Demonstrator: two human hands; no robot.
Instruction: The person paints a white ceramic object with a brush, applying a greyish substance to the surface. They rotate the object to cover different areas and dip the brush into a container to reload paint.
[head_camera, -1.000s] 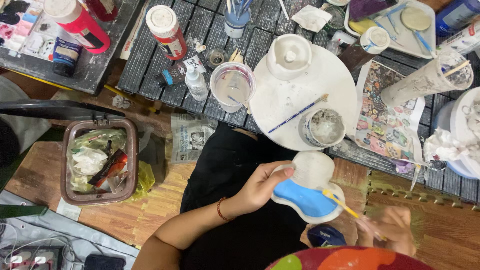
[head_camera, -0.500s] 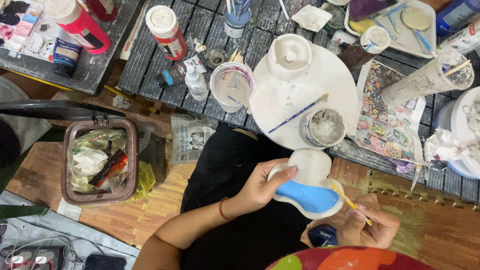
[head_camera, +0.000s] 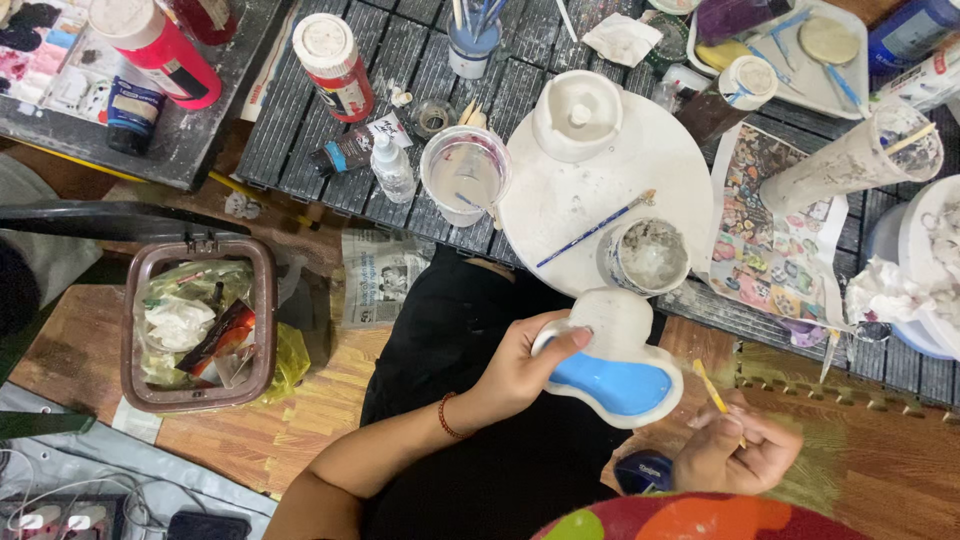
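White dish (head_camera: 612, 365), blue-painted inside.
Left hand (head_camera: 520, 368) fingers grasp its left edge; right hand (head_camera: 733, 450) fingers grasp a brush (head_camera: 711, 388) beside it.

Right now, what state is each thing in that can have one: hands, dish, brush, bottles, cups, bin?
Left hand: gripping the dish rim.
Right hand: pinching the yellow brush.
Dish: held off the table, part painted blue.
Red bottle: upright, capped.
Spray bottle: upright, capped.
Water cup: upright, open, cloudy.
Bin: open, holding rubbish.
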